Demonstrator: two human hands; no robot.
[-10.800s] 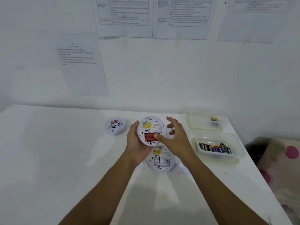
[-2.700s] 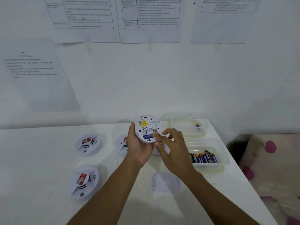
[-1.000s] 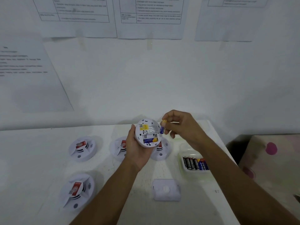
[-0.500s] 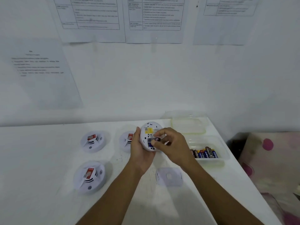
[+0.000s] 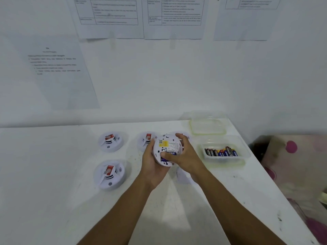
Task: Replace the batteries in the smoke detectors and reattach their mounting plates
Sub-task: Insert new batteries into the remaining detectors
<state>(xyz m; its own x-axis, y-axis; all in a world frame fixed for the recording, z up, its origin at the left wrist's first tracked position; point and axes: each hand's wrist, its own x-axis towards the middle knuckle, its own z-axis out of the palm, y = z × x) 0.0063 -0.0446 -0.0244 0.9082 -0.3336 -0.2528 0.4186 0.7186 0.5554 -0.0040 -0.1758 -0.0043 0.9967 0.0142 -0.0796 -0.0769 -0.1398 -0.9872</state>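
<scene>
A person's left hand (image 5: 151,166) grips a smoke detector (image 5: 168,144), its back to the camera, above the counter (image 5: 53,191). The right hand (image 5: 188,156), which a second ago pinched a battery (image 5: 171,153) in the air, now curls round the smoke detector's far rim, thumb pressing that battery into the open compartment. A mounting plate (image 5: 183,176) lies on the counter beneath.

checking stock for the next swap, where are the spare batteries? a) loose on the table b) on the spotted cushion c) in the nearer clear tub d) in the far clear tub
c: the batteries lie in a row inside the nearer clear tub, while the far tub looks empty.
</scene>
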